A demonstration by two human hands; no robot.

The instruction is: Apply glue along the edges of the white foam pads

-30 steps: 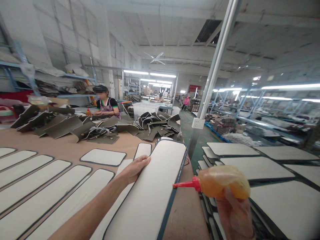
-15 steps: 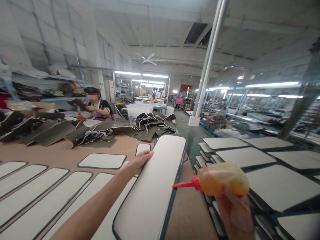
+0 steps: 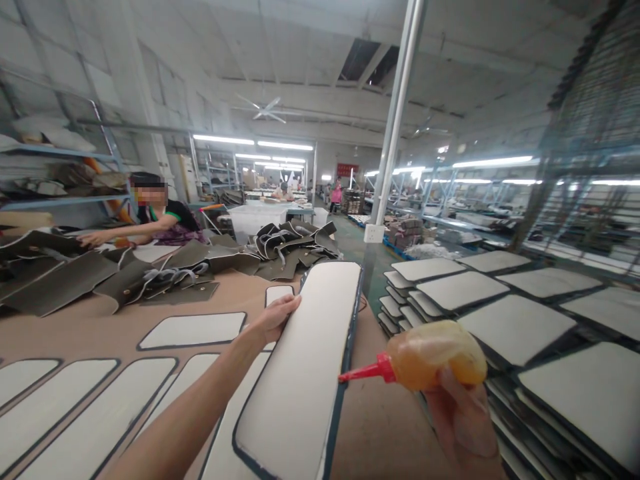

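Note:
My left hand [image 3: 279, 316] grips the left edge of a long cream panel [image 3: 307, 360] with a dark border and rounded corners, held tilted above the table. My right hand [image 3: 457, 407] is wrapped around a clear squeeze bottle [image 3: 435, 353] of amber liquid, lying on its side in the grip. The bottle's red nozzle [image 3: 367, 369] points left, and its tip touches the panel's dark right edge. Along that edge a thin wet-looking line shows in places. The fingers behind the bottle are partly hidden.
More bordered panels [image 3: 85, 407] lie on the brown tabletop [image 3: 385, 427]. Stacked panels [image 3: 520, 320] stand on the right. Olive-brown pieces with straps [image 3: 170, 270] are heaped at the table's far side, where a co-worker [image 3: 163, 213] sits. A metal post [image 3: 400, 113] with a socket box rises beyond the table.
The nozzle tip has slid slightly down the panel's right edge toward me. My view has turned a little to the right. The co-worker's arm now reaches out over the heap.

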